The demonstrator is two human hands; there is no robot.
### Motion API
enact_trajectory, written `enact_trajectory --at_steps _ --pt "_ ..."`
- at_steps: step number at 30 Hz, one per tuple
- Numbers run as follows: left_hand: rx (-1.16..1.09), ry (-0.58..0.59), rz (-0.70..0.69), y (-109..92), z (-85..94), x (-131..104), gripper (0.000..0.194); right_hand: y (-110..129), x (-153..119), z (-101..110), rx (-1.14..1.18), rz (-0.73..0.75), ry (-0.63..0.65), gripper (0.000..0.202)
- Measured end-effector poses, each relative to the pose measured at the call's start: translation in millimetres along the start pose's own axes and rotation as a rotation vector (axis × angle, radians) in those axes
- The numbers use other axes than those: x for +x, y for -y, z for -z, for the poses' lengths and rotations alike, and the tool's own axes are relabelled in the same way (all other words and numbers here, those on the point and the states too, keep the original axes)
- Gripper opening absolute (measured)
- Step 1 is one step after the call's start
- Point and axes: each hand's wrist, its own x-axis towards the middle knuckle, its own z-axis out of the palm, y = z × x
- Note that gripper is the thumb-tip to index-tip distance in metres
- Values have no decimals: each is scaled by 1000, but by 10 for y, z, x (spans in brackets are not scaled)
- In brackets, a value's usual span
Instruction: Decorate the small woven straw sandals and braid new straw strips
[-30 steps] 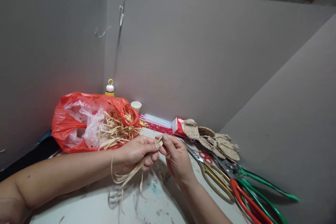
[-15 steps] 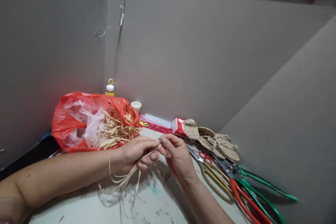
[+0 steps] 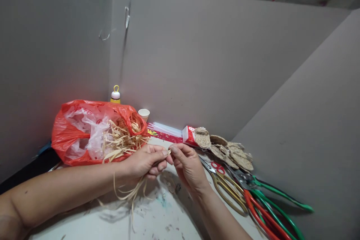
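Observation:
Pale raffia strands (image 3: 135,193) are gripped in my left hand (image 3: 143,162), their loose ends trailing below it over the table. My right hand (image 3: 189,167) is closed in a pinch at the short upper ends of the strands, its fingertips touching those of the left. What exactly lies between the right fingertips is too small to make out fully. Just behind my left hand, more raffia (image 3: 119,138) spills from a red plastic bag (image 3: 63,131).
Gold-handled scissors (image 3: 229,191), small red scissors (image 3: 218,167) and red- and green-handled cutters (image 3: 264,210) lie right. Woven fibre pieces (image 3: 239,155) sit behind them, beside a red-and-white box (image 3: 189,135). A paper cup (image 3: 144,114) and a yellow bottle (image 3: 115,95) stand at the back.
The left hand has closed further over the strands, its thumb now close to their upper ends. The hanging ends have drawn up slightly. The view has shifted a little.

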Motion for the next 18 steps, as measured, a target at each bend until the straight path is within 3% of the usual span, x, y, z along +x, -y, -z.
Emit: enact_trajectory --at_steps 8,13,18 --pt "83 2 -75 61 60 42 32 49 -19 -2 -59 -2 53 12" --pt "155 -34 -172 59 48 51 36 32 -4 31 -28 -1 13 23" --pt "208 -63 -203 66 34 47 41 37 -15 20 -112 31 26 12"
